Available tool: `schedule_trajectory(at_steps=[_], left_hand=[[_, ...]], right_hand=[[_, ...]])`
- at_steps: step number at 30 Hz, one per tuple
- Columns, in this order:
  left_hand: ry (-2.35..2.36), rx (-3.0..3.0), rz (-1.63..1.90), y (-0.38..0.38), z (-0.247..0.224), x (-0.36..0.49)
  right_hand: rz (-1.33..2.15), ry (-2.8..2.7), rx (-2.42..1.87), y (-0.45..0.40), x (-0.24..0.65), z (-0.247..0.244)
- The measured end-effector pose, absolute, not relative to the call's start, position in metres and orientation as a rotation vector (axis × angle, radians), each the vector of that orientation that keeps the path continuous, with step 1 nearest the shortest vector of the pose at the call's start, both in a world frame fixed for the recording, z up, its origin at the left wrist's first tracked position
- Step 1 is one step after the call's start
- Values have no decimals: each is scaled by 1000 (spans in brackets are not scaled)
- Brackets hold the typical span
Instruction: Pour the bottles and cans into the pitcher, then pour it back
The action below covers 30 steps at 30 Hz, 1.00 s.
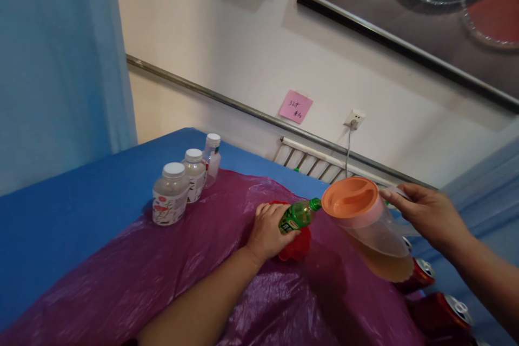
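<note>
My left hand (270, 231) is wrapped round a green plastic bottle (299, 215), tilted with its open-looking green neck toward the right. Beneath the bottle, a red scalloped dish (295, 246) rests on the purple plastic sheet (211, 270). On the right, my right hand (425, 213) grips the handle of a clear pitcher (377, 238) with an orange lid. The pitcher is tilted, its lid side close to the bottle's neck, and holds a light brown liquid. Whether any liquid passes between them cannot be seen.
Three clear jars with white lids, the nearest one (171, 194) labelled, stand left on the blue table (93, 194). Red cans (440, 313) are at the lower right. Behind are a radiator (312, 162), a pipe, a socket (354, 119) and a pink note (295, 106).
</note>
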<state>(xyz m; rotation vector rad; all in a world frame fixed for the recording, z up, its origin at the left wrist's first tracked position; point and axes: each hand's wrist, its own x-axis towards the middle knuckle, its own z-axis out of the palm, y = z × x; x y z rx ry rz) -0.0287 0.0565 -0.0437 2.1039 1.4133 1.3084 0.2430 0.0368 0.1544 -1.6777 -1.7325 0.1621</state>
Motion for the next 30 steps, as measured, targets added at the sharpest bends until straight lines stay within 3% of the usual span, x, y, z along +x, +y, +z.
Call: schedule_trajectory(at_steps=[30], left_hand=[[1405,2108,1338,54,-43,-30]], right_hand=[[77,-1789,-1712,40,249,151]])
